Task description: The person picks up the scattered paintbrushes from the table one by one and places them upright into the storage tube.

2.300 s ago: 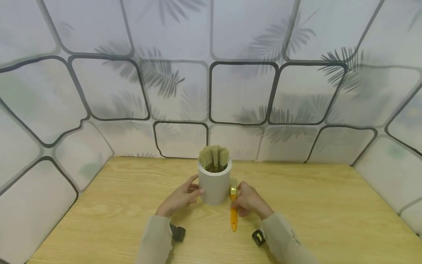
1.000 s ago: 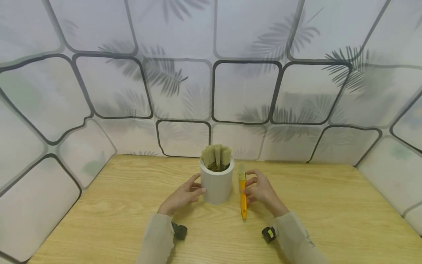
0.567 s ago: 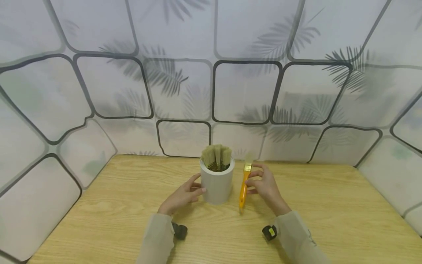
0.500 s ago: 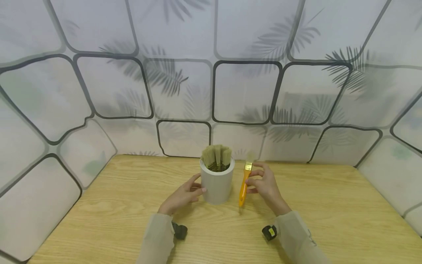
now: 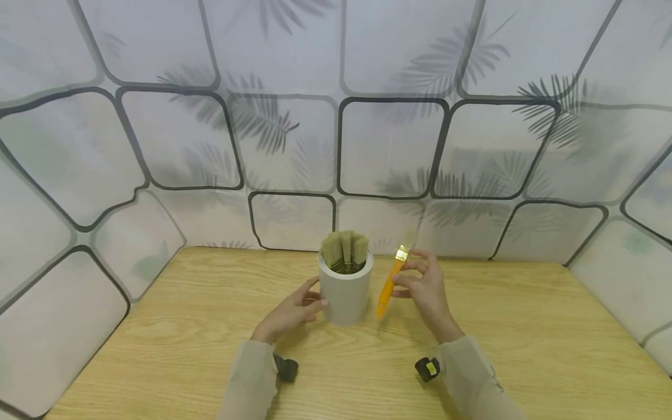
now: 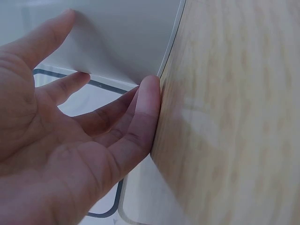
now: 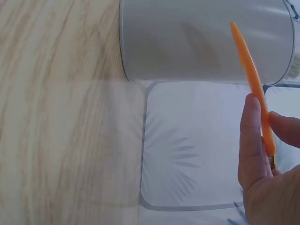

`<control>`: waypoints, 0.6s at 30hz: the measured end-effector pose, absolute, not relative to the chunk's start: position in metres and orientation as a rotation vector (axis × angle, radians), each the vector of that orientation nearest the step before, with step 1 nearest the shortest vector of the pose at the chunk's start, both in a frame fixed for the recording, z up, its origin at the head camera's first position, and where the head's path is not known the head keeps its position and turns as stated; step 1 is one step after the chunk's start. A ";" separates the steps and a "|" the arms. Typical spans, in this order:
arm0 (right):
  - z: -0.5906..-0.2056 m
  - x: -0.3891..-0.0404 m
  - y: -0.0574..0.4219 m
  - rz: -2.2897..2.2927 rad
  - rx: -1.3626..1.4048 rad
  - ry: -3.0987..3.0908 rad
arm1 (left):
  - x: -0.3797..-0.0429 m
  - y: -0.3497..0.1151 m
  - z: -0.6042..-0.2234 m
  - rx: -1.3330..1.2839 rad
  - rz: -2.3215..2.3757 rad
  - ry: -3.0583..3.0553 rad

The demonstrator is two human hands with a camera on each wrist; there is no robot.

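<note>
A white cylindrical container (image 5: 343,300) stands upright on the table, several pale-bristled brushes (image 5: 343,248) poking bristles-up out of its top. My left hand (image 5: 286,316) rests against the container's left side. In the left wrist view, its thumb and fingers lie loosely spread along the grey-white wall (image 6: 117,42). My right hand (image 5: 429,291) pinches an orange-handled paintbrush (image 5: 390,287) between thumb and fingers, to the right of the container and apart from it. The paintbrush tilts, metal ferrule up and right, handle end down and left. Its bristles blend into the background.
A light wood-grain table (image 5: 189,350) spreads around the container. Behind it rises a pale wall covering (image 5: 388,146) with dark rounded outlines and leaf prints. A black wrist camera (image 5: 286,370) sits under the left sleeve, and another black camera (image 5: 427,369) under the right.
My right hand has lifted the paintbrush away from beside the container, to the right and up. The brush has gone from nearly vertical to leaning right. My left hand and the container keep their places.
</note>
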State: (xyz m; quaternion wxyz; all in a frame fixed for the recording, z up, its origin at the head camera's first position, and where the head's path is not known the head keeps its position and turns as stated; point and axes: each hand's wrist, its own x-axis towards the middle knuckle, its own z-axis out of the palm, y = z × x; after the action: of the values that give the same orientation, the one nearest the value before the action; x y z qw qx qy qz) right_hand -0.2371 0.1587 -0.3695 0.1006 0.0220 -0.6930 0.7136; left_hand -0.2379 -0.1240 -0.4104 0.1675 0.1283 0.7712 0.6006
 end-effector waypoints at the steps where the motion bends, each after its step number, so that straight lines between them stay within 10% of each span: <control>1: -0.369 -0.237 0.158 2.108 0.070 -2.027 | -0.238 -0.124 -0.410 0.364 1.711 2.193; 18: -0.346 -0.234 0.143 2.207 0.044 -1.561 | -0.237 -0.124 -0.409 0.376 1.707 2.199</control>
State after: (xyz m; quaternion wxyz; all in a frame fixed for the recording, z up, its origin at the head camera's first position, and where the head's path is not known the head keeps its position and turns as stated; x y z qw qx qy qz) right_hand -0.2340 0.1433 -0.3461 0.2175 0.0158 -0.5635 0.7968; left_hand -0.2369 -0.1239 -0.4089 0.1657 0.1320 0.7720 0.5993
